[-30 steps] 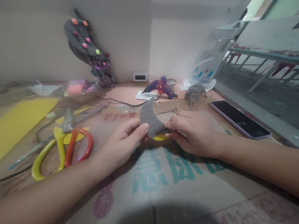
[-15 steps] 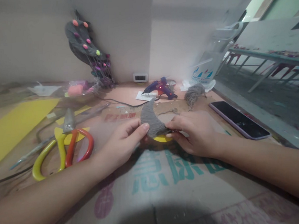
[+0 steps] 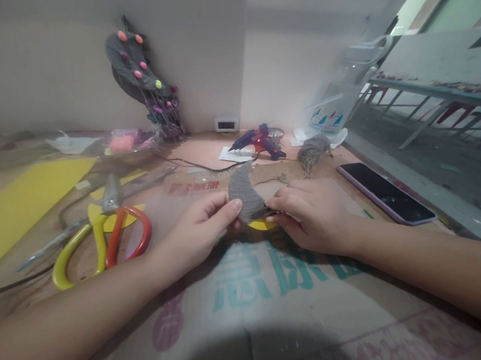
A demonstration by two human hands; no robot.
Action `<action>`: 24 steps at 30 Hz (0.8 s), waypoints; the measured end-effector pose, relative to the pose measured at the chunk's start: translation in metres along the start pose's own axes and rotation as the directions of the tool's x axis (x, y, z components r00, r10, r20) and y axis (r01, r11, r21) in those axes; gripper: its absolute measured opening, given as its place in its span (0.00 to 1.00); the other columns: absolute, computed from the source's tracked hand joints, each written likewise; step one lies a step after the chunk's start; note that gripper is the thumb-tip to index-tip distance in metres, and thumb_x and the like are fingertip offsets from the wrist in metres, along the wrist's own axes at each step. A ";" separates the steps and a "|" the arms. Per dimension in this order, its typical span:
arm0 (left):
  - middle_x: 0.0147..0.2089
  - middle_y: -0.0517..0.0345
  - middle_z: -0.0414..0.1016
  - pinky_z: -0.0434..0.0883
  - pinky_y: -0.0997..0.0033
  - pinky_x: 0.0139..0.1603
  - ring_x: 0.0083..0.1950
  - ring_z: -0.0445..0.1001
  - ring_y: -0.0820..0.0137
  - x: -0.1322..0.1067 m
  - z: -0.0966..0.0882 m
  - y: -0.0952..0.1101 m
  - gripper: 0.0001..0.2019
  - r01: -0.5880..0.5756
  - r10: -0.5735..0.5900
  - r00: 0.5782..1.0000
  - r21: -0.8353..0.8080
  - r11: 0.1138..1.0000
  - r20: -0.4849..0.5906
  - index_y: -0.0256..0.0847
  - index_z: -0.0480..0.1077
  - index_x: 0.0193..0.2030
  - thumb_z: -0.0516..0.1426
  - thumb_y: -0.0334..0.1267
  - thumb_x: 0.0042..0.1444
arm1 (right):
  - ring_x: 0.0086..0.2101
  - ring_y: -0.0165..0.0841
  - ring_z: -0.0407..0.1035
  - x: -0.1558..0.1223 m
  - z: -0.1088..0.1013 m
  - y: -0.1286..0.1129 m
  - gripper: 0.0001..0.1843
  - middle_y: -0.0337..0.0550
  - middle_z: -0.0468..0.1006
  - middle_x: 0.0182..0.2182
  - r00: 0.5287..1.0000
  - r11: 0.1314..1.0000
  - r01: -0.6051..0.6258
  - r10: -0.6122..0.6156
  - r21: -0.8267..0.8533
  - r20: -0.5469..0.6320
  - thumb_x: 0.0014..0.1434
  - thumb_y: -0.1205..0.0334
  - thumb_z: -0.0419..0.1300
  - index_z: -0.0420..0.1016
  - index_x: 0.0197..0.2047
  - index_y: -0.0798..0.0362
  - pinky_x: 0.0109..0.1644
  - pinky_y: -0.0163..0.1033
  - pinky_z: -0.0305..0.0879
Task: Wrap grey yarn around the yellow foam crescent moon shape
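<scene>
Between my hands is a crescent moon shape covered in grey yarn, its upper tip pointing away from me. My left hand pinches its left edge, with the thumb on top. On the other side, my right hand grips the lower right end between thumb and fingers; that end is partly hidden by the fingertips. A patch of yellow paper shows just under the crescent. Beyond the right hand sits a bundle of grey yarn.
Scissors with yellow and red handles lie at left, near yellow paper. A hot glue gun stands at the back by a small digital clock. A phone and a plastic bottle are at right. A decorated crescent leans on the wall.
Almost nothing differs. The grey crescent and both hands sit very slightly further right in view, as does the whole scene; both hands keep the same hold.
</scene>
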State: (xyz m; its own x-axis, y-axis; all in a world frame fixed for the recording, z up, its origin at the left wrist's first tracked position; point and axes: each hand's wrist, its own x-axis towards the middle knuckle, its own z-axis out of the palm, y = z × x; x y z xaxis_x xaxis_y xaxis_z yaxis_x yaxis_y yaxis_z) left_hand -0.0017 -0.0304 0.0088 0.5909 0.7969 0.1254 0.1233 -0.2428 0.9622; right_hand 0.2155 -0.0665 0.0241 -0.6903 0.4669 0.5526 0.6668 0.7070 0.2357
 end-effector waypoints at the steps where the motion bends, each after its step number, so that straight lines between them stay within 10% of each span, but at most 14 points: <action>1: 0.27 0.63 0.65 0.62 0.74 0.31 0.29 0.64 0.73 0.000 0.000 0.000 0.15 0.003 -0.003 1.000 -0.016 1.000 0.010 0.39 0.66 0.28 0.51 0.45 0.62 | 0.26 0.31 0.60 0.000 0.000 0.000 0.07 0.40 0.72 0.24 1.000 1.000 0.005 -0.005 0.002 -0.001 0.62 0.68 0.51 0.69 0.36 0.56 0.28 0.37 0.49; 24: 0.27 0.64 0.65 0.61 0.75 0.30 0.29 0.63 0.74 -0.002 0.000 0.001 0.15 0.003 -0.003 1.000 0.003 1.000 -0.001 0.39 0.66 0.28 0.51 0.44 0.63 | 0.27 0.30 0.63 -0.003 0.001 0.002 0.05 0.39 0.72 0.26 0.999 0.994 -0.041 0.039 0.100 0.024 0.63 0.65 0.52 0.68 0.38 0.55 0.29 0.36 0.51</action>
State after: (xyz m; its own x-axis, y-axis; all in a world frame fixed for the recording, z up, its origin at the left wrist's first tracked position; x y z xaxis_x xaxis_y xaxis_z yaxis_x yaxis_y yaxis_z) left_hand -0.0026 -0.0324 0.0093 0.5896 0.7983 0.1230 0.1275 -0.2424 0.9618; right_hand 0.2183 -0.0663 0.0221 -0.6703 0.5066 0.5423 0.6632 0.7368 0.1314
